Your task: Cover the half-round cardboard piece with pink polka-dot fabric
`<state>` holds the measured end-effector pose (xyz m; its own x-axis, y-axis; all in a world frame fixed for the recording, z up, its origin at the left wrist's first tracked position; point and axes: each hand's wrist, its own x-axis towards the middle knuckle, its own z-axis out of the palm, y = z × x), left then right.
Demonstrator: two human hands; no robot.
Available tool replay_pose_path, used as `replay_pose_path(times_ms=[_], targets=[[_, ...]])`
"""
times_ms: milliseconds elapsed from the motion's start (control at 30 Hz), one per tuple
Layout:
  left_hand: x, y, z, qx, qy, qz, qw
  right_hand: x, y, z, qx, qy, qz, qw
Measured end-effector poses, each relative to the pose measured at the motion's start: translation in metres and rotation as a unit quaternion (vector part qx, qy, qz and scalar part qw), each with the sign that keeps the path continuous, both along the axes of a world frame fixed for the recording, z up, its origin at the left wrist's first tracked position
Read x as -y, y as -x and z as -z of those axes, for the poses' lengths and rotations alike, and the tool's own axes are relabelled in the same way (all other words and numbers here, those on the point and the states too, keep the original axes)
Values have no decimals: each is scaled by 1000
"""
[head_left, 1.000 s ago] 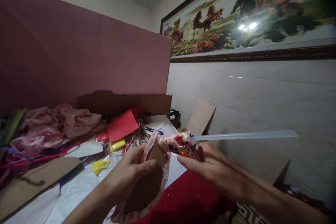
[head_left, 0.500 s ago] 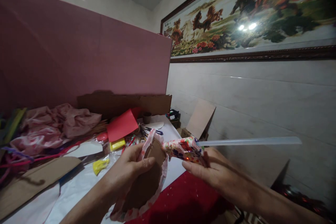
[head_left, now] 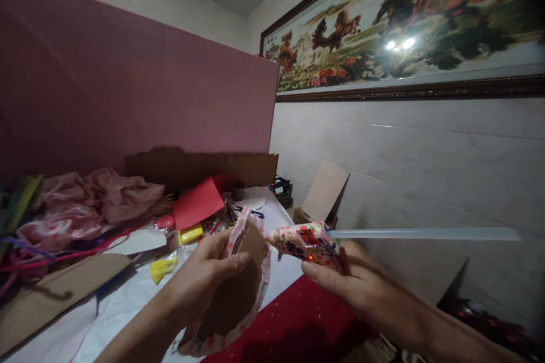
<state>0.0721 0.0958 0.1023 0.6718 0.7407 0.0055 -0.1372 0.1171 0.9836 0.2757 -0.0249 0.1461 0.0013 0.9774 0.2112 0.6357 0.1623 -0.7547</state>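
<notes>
My left hand (head_left: pixel 213 275) grips an oval piece of cardboard (head_left: pixel 234 300), thumb on its brown face. Pink-and-white fabric is folded over the rim of the cardboard. My right hand (head_left: pixel 349 278) is wrapped round the handle of a flower-patterned hot glue gun (head_left: pixel 304 241), on which a small red light glows. A long translucent glue stick (head_left: pixel 426 233) sticks out of its back end to the right. The gun's nozzle is at the upper right edge of the fabric-rimmed cardboard; whether it touches I cannot tell.
Crumpled pink fabric (head_left: pixel 97 198), a red sheet (head_left: pixel 198 203), yellow packets (head_left: pixel 190 233) and a flat cardboard piece (head_left: pixel 63 289) lie to the left. A red surface (head_left: pixel 293 323) is below my hands. A cardboard panel (head_left: pixel 326 190) leans on the wall at the right.
My right hand and the glue gun have shifted slightly right, and the glue stick reaches further right. My left hand and the cardboard have barely moved.
</notes>
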Motion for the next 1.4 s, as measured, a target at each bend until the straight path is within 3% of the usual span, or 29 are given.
replay_pose_path(times_ms=[267, 533, 733, 900, 1400], targets=[[2, -2, -5, -2, 2, -12, 1000, -1, -2, 1, 32, 49, -2, 998], [1, -1, -5, -5, -1, -21, 1000, 3, 2, 1, -11, 53, -24, 998], [1, 0, -2, -1, 12, -17, 1000, -2, 2, -2, -15, -1, -30, 999], [3, 0, 1, -7, 11, -5, 1000, -6, 1, -3, -6, -3, -26, 1000], [8, -4, -4, -105, -100, 44, 988, -18, 14, -13, -39, 0, -99, 994]])
